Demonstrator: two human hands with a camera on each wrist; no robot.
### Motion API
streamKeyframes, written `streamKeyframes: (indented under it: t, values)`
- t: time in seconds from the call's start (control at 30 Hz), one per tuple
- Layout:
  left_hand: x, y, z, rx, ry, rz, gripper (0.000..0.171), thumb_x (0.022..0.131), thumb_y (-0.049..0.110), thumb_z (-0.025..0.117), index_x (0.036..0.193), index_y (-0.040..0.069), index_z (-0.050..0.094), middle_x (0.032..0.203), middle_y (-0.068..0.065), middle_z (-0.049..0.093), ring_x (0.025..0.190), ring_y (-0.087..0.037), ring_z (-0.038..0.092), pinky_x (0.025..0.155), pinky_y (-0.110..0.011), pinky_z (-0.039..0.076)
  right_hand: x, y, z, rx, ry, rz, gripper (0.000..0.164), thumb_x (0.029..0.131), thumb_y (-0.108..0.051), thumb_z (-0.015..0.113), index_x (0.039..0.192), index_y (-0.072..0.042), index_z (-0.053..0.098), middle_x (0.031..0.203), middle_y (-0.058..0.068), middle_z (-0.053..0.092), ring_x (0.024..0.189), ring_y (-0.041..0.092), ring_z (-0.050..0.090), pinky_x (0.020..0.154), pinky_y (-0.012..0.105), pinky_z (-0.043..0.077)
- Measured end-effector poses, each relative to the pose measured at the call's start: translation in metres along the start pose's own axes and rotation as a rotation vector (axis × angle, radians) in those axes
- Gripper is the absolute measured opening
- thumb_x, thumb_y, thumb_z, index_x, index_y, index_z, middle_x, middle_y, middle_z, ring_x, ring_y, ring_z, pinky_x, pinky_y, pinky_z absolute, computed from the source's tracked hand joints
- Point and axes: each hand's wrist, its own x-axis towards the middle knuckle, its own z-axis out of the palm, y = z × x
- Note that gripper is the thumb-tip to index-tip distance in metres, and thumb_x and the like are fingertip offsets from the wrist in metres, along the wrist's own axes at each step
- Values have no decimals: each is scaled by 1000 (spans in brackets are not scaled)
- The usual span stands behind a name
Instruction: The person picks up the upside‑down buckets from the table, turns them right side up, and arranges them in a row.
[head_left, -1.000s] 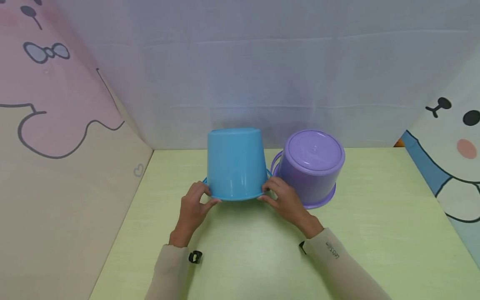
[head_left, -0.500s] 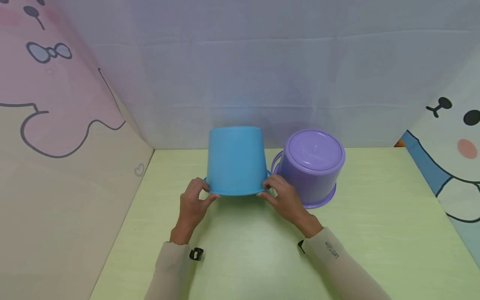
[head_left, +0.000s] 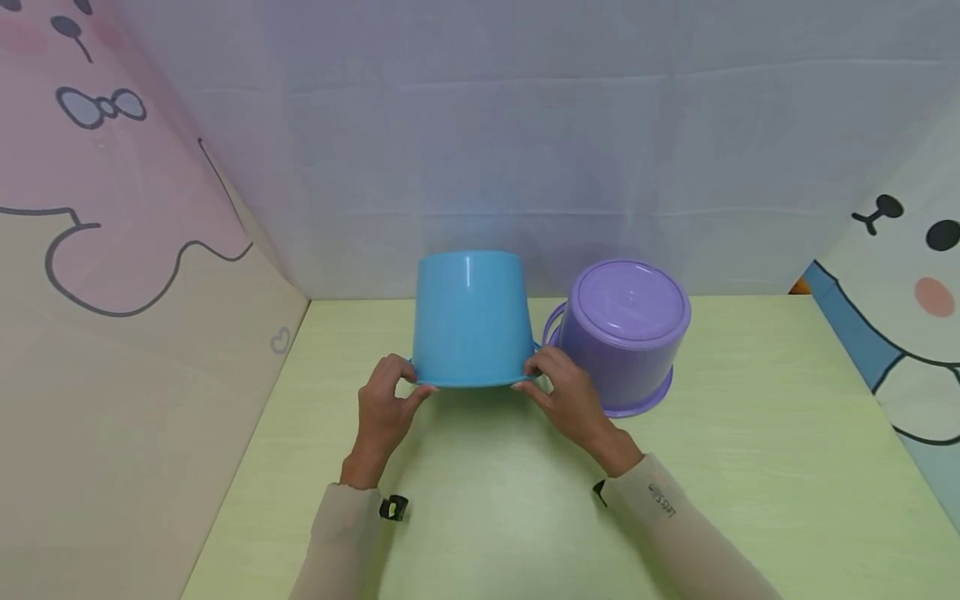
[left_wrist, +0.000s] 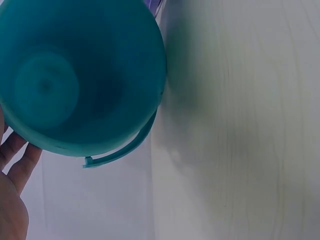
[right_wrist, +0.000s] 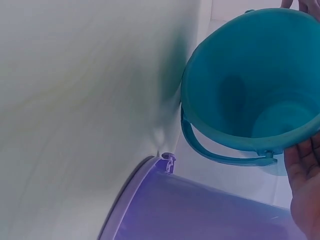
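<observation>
A blue bucket [head_left: 472, 321], mouth down and tilted, is held between both hands near the back of the table. My left hand [head_left: 385, 406] pinches its rim on the left side, and my right hand [head_left: 570, 400] pinches the rim on the right. The near rim is raised, so both wrist views look into the bucket's interior [left_wrist: 115, 65]. Its handle [right_wrist: 220, 157] hangs loose on the far side. Whether the far rim touches the table, I cannot tell. Just right of my right hand, a purple bucket [head_left: 628, 333] stands upside down, apart from the blue one.
The pale green table [head_left: 480, 517] runs up to a whitish cloth wall [head_left: 480, 150] behind the buckets. Printed side panels stand at left [head_left: 150, 375] and right [head_left: 907, 333].
The blue bucket's near rim has shifted slightly up and away from me, and both hands have moved with it, keeping their hold. The purple bucket has stayed put.
</observation>
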Motion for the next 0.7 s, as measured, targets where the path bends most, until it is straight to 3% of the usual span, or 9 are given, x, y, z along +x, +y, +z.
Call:
streamKeyframes:
  t: [0.07,0.13,0.27,0.4,0.47,0.7]
  values:
    - [0,1,0,3,7,0,60,97,61,59,87,3,55,81,-8,55,78,-25,59,63,-43,54,0,-1,0,0,6,0,45,98,-51,59,96,-7,62,94,5,61,88,21,61,74,36,55]
    - [1,1,0,4,14,3,60,97,61,59,87,3,55,81,-8,55,77,-24,59,62,-43,54,1,-1,0,2,11,2,47,98,-54,55,96,-7,61,93,5,61,87,21,60,73,36,54]
    - [3,3,0,5,26,2,60,97,61,59,87,3,56,81,-8,56,76,-24,59,63,-42,54,2,-3,0,11,13,5,35,95,-41,70,96,-7,61,93,6,60,86,23,60,73,35,52]
    - [5,4,0,4,27,-11,62,97,63,58,87,2,56,81,-8,56,76,-23,59,65,-38,54,3,-4,-1,18,11,9,32,82,-15,87,96,-7,60,93,7,60,85,27,60,72,35,52]
    - [6,5,-1,6,27,-11,62,97,63,58,86,2,56,80,-8,56,76,-23,59,66,-35,53,3,-4,-1,23,12,11,35,77,-6,89,96,-6,60,92,7,60,85,27,60,72,36,52]
    - [10,6,-1,-18,47,-7,61,97,62,59,84,2,57,78,-8,56,74,-23,58,68,-33,53,6,-6,-1,28,20,16,34,78,-6,89,96,-6,61,93,6,60,86,22,59,71,40,55]
